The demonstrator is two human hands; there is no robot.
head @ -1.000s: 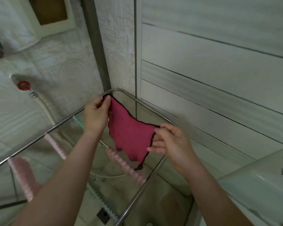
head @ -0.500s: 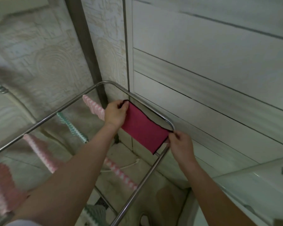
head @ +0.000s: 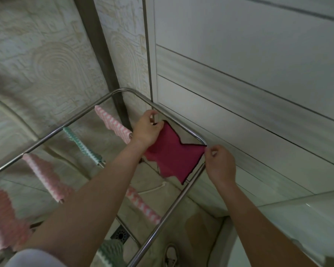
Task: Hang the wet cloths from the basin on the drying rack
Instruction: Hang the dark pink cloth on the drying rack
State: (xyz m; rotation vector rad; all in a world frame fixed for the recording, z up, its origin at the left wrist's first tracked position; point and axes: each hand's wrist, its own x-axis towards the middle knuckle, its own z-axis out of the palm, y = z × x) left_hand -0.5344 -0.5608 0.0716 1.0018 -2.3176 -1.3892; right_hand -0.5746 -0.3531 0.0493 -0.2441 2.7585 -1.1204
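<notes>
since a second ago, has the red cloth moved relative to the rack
Yes. The cloth has shifted along the rack's wall-side rail, from its far corner toward the right corner.

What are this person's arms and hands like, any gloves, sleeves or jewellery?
Both forearms are bare, with no gloves on the left hand or right hand. No watch, ring or bracelet shows. White fabric at the bottom edge by the left arm may be a sleeve or shirt.

Matt magenta cloth (black-edged), glossy metal drying rack
</notes>
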